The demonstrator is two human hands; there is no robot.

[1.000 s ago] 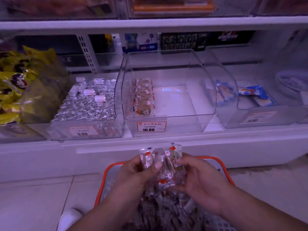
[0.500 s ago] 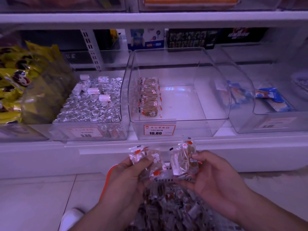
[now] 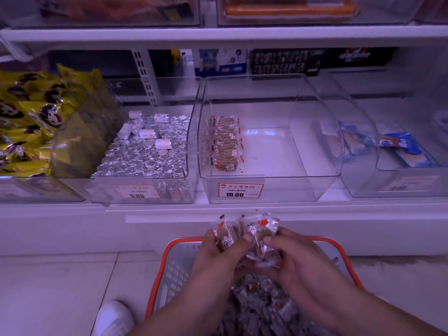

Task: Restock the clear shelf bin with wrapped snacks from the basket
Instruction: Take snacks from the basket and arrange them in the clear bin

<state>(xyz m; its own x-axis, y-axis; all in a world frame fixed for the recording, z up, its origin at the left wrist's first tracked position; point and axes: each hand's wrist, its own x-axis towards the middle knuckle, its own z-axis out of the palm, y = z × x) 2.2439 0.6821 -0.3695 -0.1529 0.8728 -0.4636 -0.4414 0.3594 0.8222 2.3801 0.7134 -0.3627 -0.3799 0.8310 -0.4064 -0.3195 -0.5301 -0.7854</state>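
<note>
holding a small bunch of wrapped snacks (image 3: 244, 235) together, the left hand (image 3: 219, 254) and right hand (image 3: 294, 261) curl their fingers around the clear wrappers just above the orange-rimmed basket (image 3: 169, 267), which is heaped with more of the same packets. straight ahead on the shelf sits the clear bin (image 3: 269, 141), mostly bare, with one row of snacks (image 3: 226, 144) against its left wall and a price tag (image 3: 240, 190) reading 10.80 on its front. silver sweets (image 3: 145, 151) fill the bin beside it.
</note>
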